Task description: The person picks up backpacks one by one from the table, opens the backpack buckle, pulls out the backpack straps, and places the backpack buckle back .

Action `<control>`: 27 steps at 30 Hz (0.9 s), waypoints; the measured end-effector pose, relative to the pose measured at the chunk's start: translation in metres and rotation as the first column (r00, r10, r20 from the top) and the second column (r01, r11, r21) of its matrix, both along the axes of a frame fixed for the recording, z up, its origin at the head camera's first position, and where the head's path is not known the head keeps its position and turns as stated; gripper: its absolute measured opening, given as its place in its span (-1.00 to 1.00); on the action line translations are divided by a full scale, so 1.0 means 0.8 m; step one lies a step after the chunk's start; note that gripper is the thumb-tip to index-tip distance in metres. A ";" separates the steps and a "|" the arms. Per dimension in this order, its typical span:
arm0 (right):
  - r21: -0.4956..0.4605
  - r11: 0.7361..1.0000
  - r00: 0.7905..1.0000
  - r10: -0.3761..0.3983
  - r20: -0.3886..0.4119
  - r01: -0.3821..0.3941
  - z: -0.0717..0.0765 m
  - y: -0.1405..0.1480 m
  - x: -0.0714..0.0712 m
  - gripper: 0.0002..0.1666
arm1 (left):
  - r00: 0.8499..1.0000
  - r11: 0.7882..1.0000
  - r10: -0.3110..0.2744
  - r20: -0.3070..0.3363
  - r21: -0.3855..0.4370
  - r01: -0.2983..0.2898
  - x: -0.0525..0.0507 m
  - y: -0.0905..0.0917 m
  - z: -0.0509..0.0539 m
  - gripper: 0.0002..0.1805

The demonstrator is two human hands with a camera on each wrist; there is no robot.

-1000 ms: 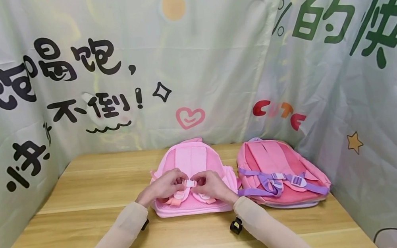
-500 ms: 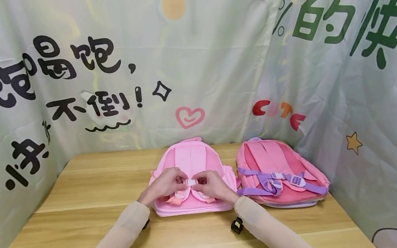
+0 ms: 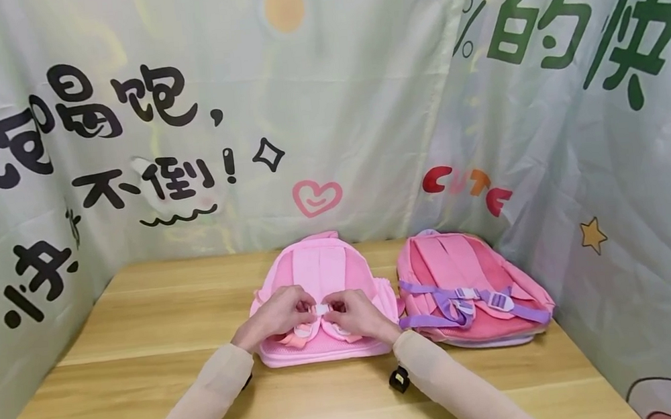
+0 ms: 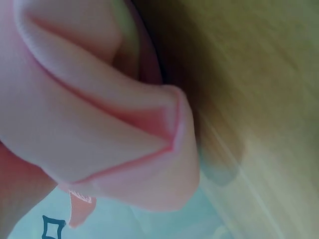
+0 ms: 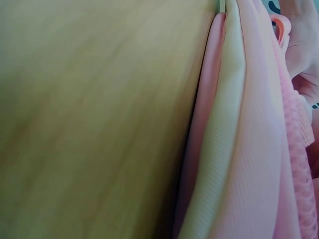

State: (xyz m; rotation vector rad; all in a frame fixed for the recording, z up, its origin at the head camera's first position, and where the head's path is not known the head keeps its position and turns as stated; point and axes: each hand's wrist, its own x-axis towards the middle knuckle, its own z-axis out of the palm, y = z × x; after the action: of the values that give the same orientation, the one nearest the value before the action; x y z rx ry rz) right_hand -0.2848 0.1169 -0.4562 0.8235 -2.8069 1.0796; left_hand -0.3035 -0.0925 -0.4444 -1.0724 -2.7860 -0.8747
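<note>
A pink backpack [image 3: 322, 281] lies on the wooden table [image 3: 108, 366], its back panel and straps facing up and its top toward the curtain [image 3: 374, 111]. Both hands meet over its lower middle, one on each side of a small white buckle [image 3: 321, 309]. The left hand [image 3: 280, 311] pinches the buckle's left end between thumb and bent fingers, and the right hand [image 3: 359, 312] pinches the right end in the same way — though the fingers hide so much that I can't tell whether the two halves are locked together. Below the buckle, coral webbing [image 3: 293, 340] shows beside the padded straps. The left wrist view is mostly pink folds of the bag, with a coral tab [image 4: 82, 206] under them; the right wrist view runs along the bag's side, past a pale yellow band [image 5: 224, 114] to pink mesh [image 5: 296, 124]. Just to the right lies a second backpack [image 3: 456, 262], deeper pink, with purple straps [image 3: 524, 314] across it. Beige sleeves [image 3: 202, 404] cover both forearms, and a black device [image 3: 398, 379] sits at the right wrist. The curtain carries dark lettering and a pink heart [image 3: 317, 198].
</note>
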 end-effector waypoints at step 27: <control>0.033 0.999 0.999 -0.001 -0.053 0.003 -0.002 0.000 0.001 -0.84 | 0.998 0.999 0.015 0.062 0.044 -0.017 -0.003 0.001 -0.005 -0.90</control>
State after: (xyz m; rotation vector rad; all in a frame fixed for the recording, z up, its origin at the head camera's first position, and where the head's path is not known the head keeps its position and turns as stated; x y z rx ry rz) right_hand -0.2841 0.1172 -0.4575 0.8390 -2.7885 0.9988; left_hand -0.3060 -0.0919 -0.4486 -1.0327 -2.8057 -0.9788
